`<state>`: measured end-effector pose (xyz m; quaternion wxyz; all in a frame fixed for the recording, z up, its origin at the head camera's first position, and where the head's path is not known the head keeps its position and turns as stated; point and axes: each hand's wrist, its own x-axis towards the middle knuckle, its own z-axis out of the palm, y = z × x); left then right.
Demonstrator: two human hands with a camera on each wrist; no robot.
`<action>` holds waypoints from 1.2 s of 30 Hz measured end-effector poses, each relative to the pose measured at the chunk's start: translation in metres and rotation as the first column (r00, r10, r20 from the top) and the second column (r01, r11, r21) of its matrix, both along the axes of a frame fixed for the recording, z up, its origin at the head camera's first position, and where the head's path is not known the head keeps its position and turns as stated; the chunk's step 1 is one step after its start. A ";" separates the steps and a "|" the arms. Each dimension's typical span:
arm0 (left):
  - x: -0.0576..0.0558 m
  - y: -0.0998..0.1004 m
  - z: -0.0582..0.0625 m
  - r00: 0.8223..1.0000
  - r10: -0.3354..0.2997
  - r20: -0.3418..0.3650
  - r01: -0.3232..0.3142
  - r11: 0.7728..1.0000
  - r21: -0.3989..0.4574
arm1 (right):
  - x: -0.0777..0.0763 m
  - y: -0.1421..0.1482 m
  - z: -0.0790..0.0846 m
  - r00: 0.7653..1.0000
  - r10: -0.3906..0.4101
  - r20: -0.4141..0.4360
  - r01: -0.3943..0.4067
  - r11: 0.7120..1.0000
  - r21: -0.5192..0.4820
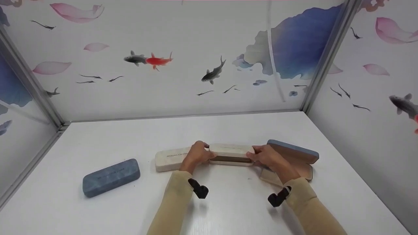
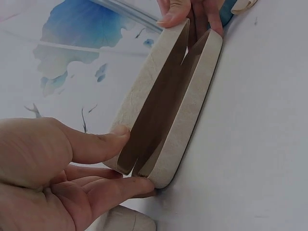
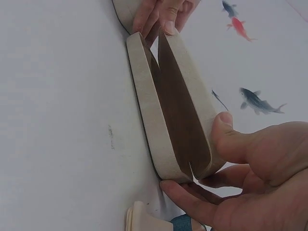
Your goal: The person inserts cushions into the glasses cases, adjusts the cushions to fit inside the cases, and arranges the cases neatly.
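A cream glasses case rests on the table with its lid partly raised, showing a brown lining. My left hand pinches its left end, thumb on the lid and fingers by the lower half. At the opposite end my right hand holds it likewise, its thumb against the lid. Just behind the left hand lies a closed cream glasses case with printed lettering. An open blue glasses case with a brown inside stands beyond the right hand, partly hidden by the wrist.
A closed blue glasses case lies slantwise on the left of the white table. Patterned panels enclose the back and sides, joined by metal posts. Black wrist mounts sit on both sleeves.
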<state>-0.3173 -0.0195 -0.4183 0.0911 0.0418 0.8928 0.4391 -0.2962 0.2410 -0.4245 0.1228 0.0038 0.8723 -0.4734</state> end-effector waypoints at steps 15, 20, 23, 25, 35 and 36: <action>0.003 0.002 -0.004 1.000 0.001 -0.015 -0.001 1.000 0.014 | 0.006 -0.004 -0.006 0.999 -0.042 0.023 0.043 0.998 -0.050; 0.004 0.002 -0.006 1.000 0.018 -0.011 -0.018 1.000 0.014 | 0.007 -0.007 -0.007 0.998 -0.064 0.007 0.065 0.997 -0.033; 0.005 0.003 -0.007 1.000 0.028 -0.009 -0.028 1.000 0.012 | 0.007 -0.009 -0.007 0.996 -0.084 0.002 0.084 0.996 0.008; 0.005 0.004 -0.007 0.999 0.033 -0.011 -0.033 0.999 0.015 | 0.007 -0.009 -0.008 0.995 -0.097 0.005 0.097 0.995 0.029; 0.008 0.006 -0.007 0.999 0.050 -0.010 -0.049 0.999 0.021 | 0.006 -0.011 -0.011 0.995 -0.096 -0.003 0.096 0.994 0.053; 0.007 0.006 -0.007 0.999 0.049 -0.012 -0.049 0.999 0.021 | 0.006 -0.011 -0.011 0.996 -0.090 -0.008 0.090 0.995 0.051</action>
